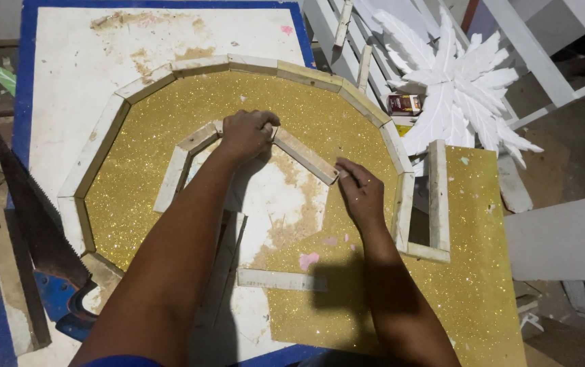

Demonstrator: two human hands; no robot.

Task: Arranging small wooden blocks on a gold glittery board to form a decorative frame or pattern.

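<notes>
Grip, left hand (pixel 247 133): fingers curled shut, pressing down on the top joint of the inner ring of wood strips (pixel 185 162). Grip, right hand (pixel 360 192): fingertips pinched on the lower end of the angled wood strip (pixel 304 155), which runs up from that pinch to the left grip; whether the strip is lifted or flat cannot be told. Beneath both grips: bench (pixel 68 81), a white board with a blue edge, stained brown at its far end. On it, under and around both grips: gold glitter sheet (pixel 170 122), cut as a broad arch. Bordering that sheet, well outside both grips: outer ring of wood strips (pixel 251 64), laid end to end in a many-sided curve. Right of the right grip, near it: rectangular wood frame (pixel 438 197) lying on glitter sheet. Far right, beyond the bench, well apart from the grips: white foam leaf ornament (pixel 462 88) with a small dark box (pixel 404 104) just beside it. Left of the left forearm, at the bench edge: handsaw (pixel 34 217) with a blue handle. Below the grips, between the forearms: loose short strip (pixel 279 279), lying flat.
</notes>
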